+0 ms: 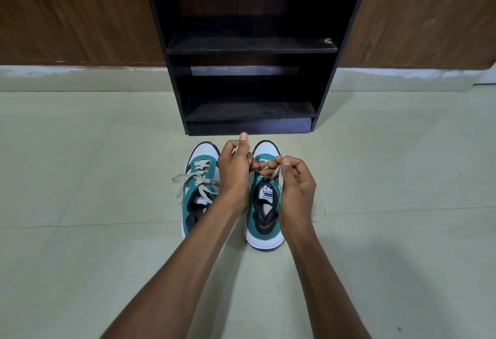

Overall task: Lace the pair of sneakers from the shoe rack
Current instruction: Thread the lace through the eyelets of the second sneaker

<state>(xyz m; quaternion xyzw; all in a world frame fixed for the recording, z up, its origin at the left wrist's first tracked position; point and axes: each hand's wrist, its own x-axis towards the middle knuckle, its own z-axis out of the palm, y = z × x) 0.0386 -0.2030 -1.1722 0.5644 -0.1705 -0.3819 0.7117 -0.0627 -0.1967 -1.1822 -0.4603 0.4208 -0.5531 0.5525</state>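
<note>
Two teal and white sneakers stand side by side on the floor, toes toward the rack. The left sneaker (197, 177) is laced, with its cream lace ends lying loose to the left. Over the right sneaker (264, 204), my left hand (234, 169) and my right hand (295, 191) both pinch that shoe's cream lace (273, 169) above the tongue. My left wrist hides part of the left sneaker's right side. Most of the right sneaker's eyelets are hidden behind my fingers.
A black shoe rack (249, 46) with bare shelves stands just beyond the sneakers. Brown wooden panels (67, 11) flank it on both sides. Pale floor tiles (80, 177) spread all around.
</note>
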